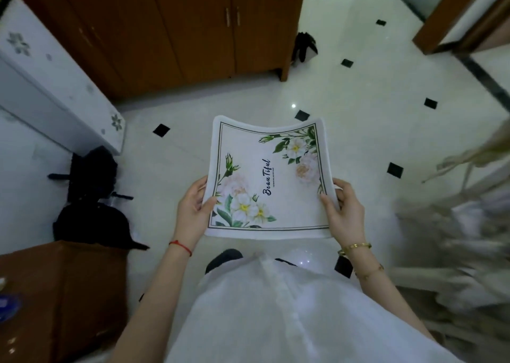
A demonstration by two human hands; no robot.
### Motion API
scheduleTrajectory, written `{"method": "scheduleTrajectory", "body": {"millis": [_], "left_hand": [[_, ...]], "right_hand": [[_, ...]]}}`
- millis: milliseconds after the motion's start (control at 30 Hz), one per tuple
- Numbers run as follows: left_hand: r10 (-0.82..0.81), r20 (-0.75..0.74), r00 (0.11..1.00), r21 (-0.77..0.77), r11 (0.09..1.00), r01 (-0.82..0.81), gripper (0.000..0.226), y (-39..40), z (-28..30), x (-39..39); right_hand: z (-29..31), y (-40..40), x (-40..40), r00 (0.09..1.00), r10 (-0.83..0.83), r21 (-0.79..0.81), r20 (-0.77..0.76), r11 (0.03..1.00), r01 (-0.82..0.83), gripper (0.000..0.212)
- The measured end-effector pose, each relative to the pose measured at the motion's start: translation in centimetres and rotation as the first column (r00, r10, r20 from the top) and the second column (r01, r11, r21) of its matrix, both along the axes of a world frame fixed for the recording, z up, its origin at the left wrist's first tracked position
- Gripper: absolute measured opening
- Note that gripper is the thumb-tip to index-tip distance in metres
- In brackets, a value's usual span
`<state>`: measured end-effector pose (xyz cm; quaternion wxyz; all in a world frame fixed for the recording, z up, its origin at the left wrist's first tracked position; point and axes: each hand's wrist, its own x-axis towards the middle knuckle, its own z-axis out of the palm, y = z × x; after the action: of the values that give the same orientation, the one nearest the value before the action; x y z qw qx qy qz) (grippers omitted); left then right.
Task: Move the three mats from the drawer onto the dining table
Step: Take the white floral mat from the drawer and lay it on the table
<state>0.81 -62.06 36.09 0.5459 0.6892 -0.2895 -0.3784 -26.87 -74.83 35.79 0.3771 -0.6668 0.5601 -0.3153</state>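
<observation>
A white mat (273, 169) printed with flowers and the word "Beautiful" is held out flat in front of me above the tiled floor. My left hand (193, 210) grips its left edge, thumb on top and fingers under. My right hand (342, 210) grips its right edge the same way. The far edge of the mat sags in the middle. I cannot tell whether more mats lie under the top one. No drawer or dining table shows.
A brown wooden cabinet (193, 31) stands ahead. A white floral-patterned appliance (55, 86) is at the left, with black bags (91, 197) on the floor beside it and a brown box (63, 293) at lower left. Blurred pale furniture (455, 224) is at the right.
</observation>
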Motion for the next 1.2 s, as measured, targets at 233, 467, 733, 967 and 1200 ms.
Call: {"method": "scheduleTrajectory", "body": {"millis": [233,467,733,967,1200], "left_hand": [[-0.231,0.000,0.973,-0.004,0.973,0.231,0.045,-14.9,0.1,-1.7],[-0.425,-0.017,0.905,0.001,0.905,0.425,0.045,-30.8,-1.1,-3.0],[-0.653,0.022,0.757,-0.023,0.757,0.653,0.046,-51.2,0.5,-6.5],[-0.842,0.053,0.536,-0.022,0.536,0.844,0.049,-65.3,2.0,-13.9],[-0.923,0.025,0.385,-0.049,0.383,0.922,0.048,-75.6,2.0,-25.1]], "right_hand": [[-0.9,-7.5,-3.5,0.964,-0.266,0.005,-0.006,0.964,0.266,0.034],[-1.9,-16.3,-5.1,0.877,-0.480,0.002,-0.007,0.877,0.480,0.034],[-0.1,-29.0,-6.9,0.724,-0.687,-0.020,0.060,0.724,0.689,0.033],[0.8,-35.4,-11.1,0.499,-0.864,-0.014,0.070,0.499,0.866,0.033],[0.2,-41.4,-18.6,0.314,-0.949,-0.065,0.040,0.311,0.948,0.035]]}}
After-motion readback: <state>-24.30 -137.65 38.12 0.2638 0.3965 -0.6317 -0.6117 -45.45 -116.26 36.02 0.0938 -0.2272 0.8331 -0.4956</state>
